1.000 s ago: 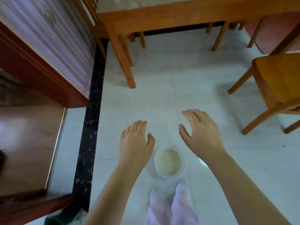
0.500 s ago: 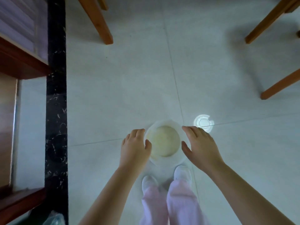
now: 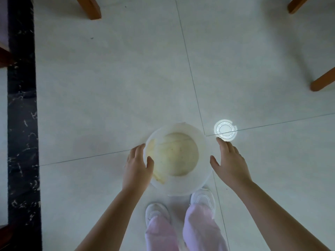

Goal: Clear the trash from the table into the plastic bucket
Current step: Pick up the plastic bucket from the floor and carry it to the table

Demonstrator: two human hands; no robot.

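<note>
Bucket: a white plastic bucket [image 3: 201, 140] stands upright on the floor [image 3: 108, 78], low in the middle of the view. Its inside shows a pale yellowish lining [image 3: 174, 154].
Left hand: the left hand [image 3: 137, 169] is at the bucket's 9 o'clock side. Its thumb is hooked over the rim to the inside and its fingers lie on the outer wall, so it pinches the rim.
Right hand: the right hand [image 3: 230, 163] is at the bucket's 3 o'clock side, fingers straight and slightly spread, palm turned toward the wall. It is just beside the bucket; whether it touches cannot be told.
Disc: a bright white round disc [image 3: 225, 130] lies on the floor at 2 o'clock from the bucket, just beyond the right fingertips.
Feet: two white shoes [image 3: 156, 212] under pink trousers [image 3: 199, 229] stand at 6 o'clock, the right shoe touching the bucket's base.
Floor: pale tiles, their seams crossing close to the bucket at 1 o'clock.
Edges: a black marble strip [image 3: 21, 124] runs along 9 o'clock; a wooden leg [image 3: 90, 6] shows at 11 o'clock and other wooden legs [image 3: 322, 82] at 2 o'clock.
</note>
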